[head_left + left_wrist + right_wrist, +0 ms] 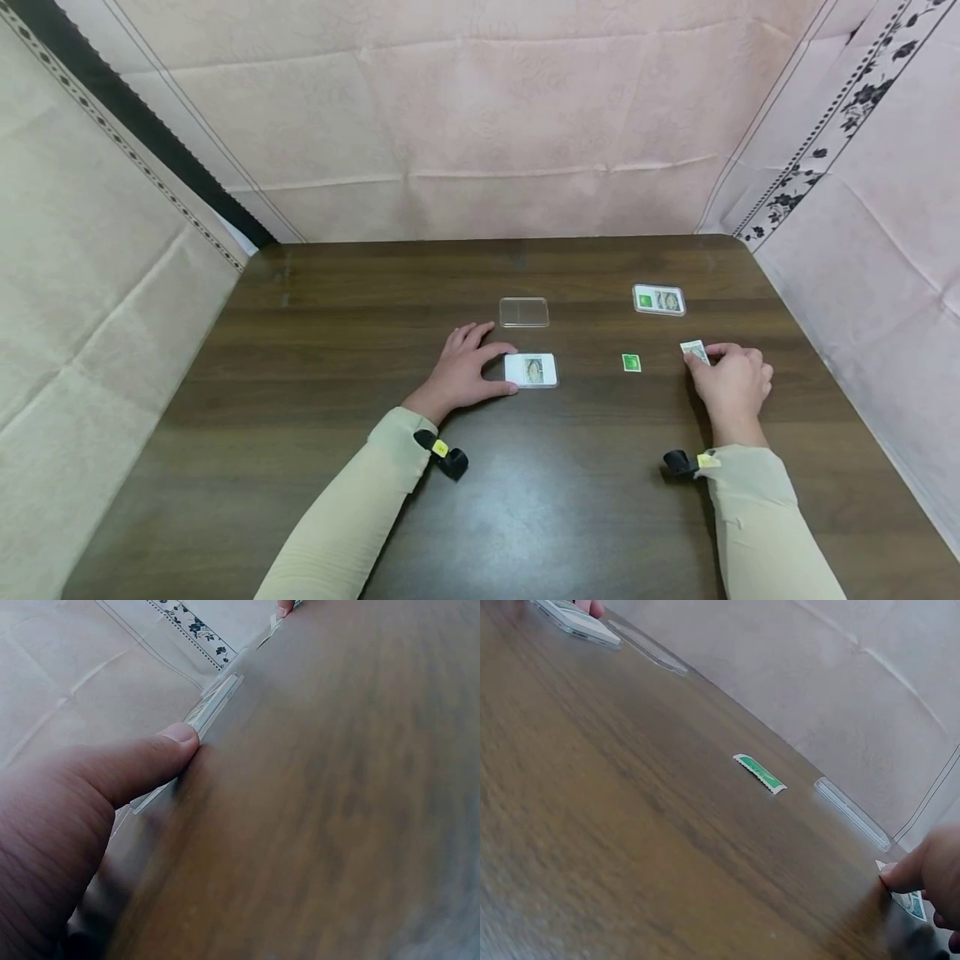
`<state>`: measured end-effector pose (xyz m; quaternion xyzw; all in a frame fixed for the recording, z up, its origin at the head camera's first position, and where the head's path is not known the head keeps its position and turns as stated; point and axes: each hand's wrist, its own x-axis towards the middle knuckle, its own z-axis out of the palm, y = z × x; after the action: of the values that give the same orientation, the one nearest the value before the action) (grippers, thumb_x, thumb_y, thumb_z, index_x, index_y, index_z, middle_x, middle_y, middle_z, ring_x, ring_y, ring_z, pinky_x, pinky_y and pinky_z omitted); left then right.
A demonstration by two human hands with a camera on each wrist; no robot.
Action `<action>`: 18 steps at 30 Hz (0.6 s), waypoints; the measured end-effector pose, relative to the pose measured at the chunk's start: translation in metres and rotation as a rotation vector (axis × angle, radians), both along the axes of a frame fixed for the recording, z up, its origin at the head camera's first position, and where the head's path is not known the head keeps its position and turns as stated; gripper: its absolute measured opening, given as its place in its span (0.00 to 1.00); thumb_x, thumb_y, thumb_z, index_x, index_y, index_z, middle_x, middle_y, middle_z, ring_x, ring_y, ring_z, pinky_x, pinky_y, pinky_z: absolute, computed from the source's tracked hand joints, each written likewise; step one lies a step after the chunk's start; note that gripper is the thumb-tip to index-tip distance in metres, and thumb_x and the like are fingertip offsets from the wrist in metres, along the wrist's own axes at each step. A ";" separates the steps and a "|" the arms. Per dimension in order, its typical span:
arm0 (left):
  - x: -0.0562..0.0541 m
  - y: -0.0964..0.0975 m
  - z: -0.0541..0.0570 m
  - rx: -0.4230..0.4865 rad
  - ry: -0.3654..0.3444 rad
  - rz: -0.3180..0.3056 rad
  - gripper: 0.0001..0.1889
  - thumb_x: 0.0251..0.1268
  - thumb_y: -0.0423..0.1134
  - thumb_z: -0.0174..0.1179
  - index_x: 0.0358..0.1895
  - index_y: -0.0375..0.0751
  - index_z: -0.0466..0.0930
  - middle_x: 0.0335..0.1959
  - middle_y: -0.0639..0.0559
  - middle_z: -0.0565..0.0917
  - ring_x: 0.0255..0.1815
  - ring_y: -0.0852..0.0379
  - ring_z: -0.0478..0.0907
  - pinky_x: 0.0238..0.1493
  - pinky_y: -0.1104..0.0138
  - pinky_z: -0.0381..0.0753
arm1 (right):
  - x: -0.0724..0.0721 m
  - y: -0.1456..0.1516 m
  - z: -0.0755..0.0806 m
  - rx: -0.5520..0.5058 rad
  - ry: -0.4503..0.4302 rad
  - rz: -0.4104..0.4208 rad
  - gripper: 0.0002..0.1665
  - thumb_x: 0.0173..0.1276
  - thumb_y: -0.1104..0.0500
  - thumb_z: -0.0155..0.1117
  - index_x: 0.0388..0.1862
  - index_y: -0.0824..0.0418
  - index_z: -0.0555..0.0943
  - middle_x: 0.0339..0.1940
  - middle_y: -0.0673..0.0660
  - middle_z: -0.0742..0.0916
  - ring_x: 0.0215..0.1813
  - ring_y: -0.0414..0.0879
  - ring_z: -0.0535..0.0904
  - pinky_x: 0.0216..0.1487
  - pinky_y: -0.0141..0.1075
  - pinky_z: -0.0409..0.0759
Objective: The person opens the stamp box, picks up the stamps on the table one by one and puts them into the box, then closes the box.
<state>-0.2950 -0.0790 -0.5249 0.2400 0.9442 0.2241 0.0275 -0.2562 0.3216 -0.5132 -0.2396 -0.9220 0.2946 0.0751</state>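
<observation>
My left hand (467,373) holds the left end of a clear flat case (551,372), thumb at its near corner and a finger at its far corner. Inside the case lies a white card with a greenish stamp picture. In the left wrist view the thumb presses the case's edge (223,699). My right hand (731,383) pinches a pale stamp (693,348) between thumb and finger, low over the table. A small green stamp (632,362) with a toothed white border lies on the table between the hands.
Behind the left hand's case lies a clear lid (524,312). Another clear case (659,300), with a green stamp and a greyish one inside, lies at the back right. Pale patterned cloth (480,125) hangs beyond the brown table (495,517).
</observation>
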 end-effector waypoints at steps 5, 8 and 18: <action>0.000 0.001 -0.001 -0.005 -0.004 -0.001 0.30 0.56 0.67 0.68 0.63 0.68 0.77 0.80 0.47 0.57 0.80 0.41 0.48 0.76 0.43 0.46 | 0.000 0.000 0.000 0.009 0.047 -0.014 0.20 0.72 0.50 0.61 0.50 0.66 0.83 0.46 0.66 0.86 0.53 0.66 0.74 0.50 0.55 0.68; 0.000 0.002 0.001 -0.006 -0.009 0.004 0.30 0.56 0.67 0.68 0.63 0.68 0.78 0.80 0.47 0.57 0.80 0.41 0.48 0.77 0.43 0.45 | 0.000 0.001 0.000 0.009 0.042 -0.007 0.18 0.73 0.51 0.60 0.49 0.64 0.82 0.43 0.63 0.87 0.48 0.61 0.78 0.42 0.49 0.69; 0.001 0.002 0.003 0.002 -0.020 0.003 0.30 0.57 0.66 0.69 0.63 0.67 0.78 0.80 0.47 0.57 0.80 0.40 0.48 0.77 0.43 0.45 | -0.002 -0.004 0.000 -0.124 0.252 -0.032 0.20 0.75 0.53 0.57 0.59 0.62 0.81 0.44 0.61 0.84 0.43 0.52 0.75 0.43 0.39 0.67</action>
<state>-0.2944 -0.0769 -0.5222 0.2365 0.9439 0.2276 0.0365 -0.2586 0.3177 -0.5133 -0.2198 -0.8813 0.3777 0.1799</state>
